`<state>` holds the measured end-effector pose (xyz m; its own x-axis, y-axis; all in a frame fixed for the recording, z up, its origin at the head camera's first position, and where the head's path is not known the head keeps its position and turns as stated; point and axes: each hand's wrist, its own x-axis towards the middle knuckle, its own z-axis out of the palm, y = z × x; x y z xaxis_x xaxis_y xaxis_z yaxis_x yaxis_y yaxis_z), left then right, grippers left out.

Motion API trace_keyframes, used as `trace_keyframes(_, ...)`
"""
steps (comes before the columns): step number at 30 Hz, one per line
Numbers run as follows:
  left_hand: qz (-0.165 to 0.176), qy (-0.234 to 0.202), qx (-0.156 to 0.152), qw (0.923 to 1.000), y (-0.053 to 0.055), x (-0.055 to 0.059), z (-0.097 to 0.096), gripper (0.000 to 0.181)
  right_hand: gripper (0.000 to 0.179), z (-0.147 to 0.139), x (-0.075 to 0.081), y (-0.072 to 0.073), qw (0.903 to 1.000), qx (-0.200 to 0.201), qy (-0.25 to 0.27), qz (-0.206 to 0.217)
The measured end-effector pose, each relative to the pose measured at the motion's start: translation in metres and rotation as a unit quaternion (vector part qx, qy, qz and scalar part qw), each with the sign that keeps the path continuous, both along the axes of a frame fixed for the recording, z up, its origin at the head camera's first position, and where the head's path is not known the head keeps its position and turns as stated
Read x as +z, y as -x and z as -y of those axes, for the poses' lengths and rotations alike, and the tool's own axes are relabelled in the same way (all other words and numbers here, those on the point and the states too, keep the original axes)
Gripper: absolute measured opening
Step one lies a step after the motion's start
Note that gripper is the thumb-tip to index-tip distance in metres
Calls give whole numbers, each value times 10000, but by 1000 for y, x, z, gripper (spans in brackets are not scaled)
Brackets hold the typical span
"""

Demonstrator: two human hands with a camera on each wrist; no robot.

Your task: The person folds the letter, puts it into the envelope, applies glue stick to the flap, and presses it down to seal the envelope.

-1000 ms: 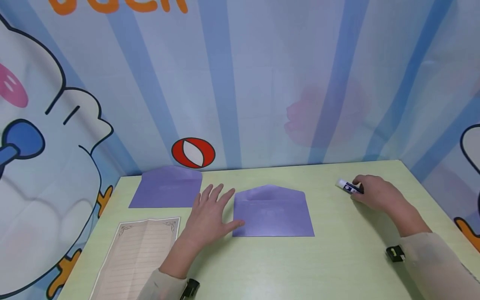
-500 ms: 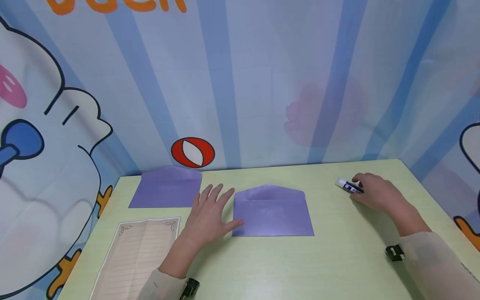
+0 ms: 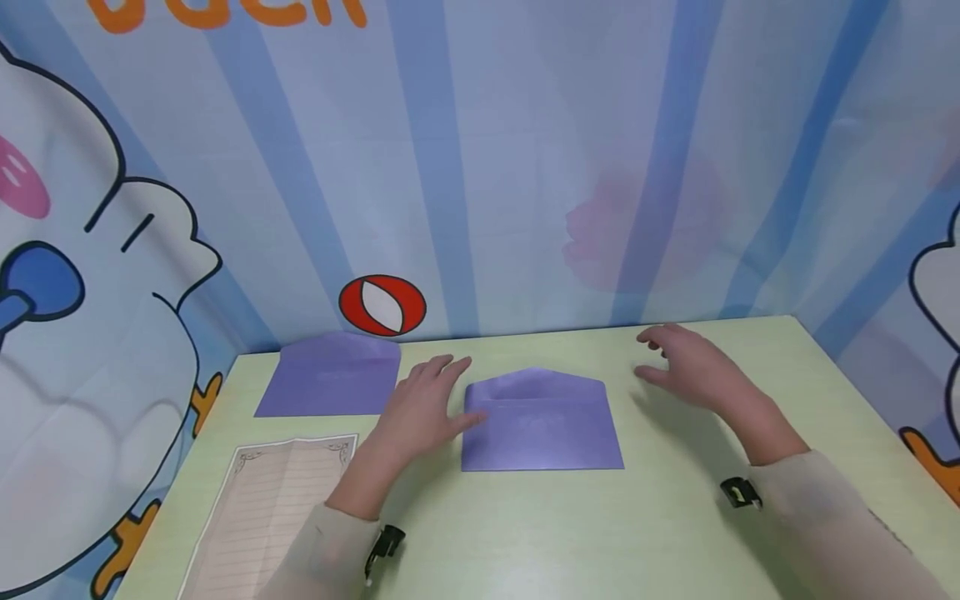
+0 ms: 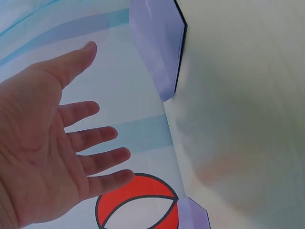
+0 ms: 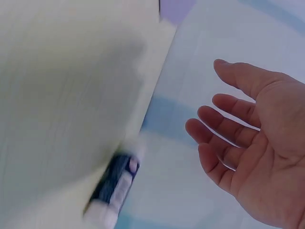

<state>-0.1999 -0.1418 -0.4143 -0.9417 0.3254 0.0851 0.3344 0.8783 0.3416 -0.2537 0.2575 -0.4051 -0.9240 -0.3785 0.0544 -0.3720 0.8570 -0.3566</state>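
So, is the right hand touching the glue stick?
Apart: the right wrist view shows the backdrop between the right hand and the glue stick.

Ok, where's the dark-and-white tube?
The tube shows, blurred, at lower left in the right wrist view, near the far edge of the table, apart from the right hand; the head view doesn't show it.

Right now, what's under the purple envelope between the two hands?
The pale table shows around that envelope. What's directly underneath is covered, so I can't tell if anything's hidden there.
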Motion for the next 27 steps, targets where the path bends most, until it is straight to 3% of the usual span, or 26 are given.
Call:
trace_keyframes(9,501,-123,46,9987,29,-4,-8,67,45,51,-18,7,9989,405,114,207)
trace_keyframes(18,756,123,-126,9970,53,-17,-15,47,33,74,-32,12,9977,527,-305,309)
trace_keyframes(27,847,342,-112,9958,62,-23,-20,23,17,77,-34,13,9977,528,-423,94)
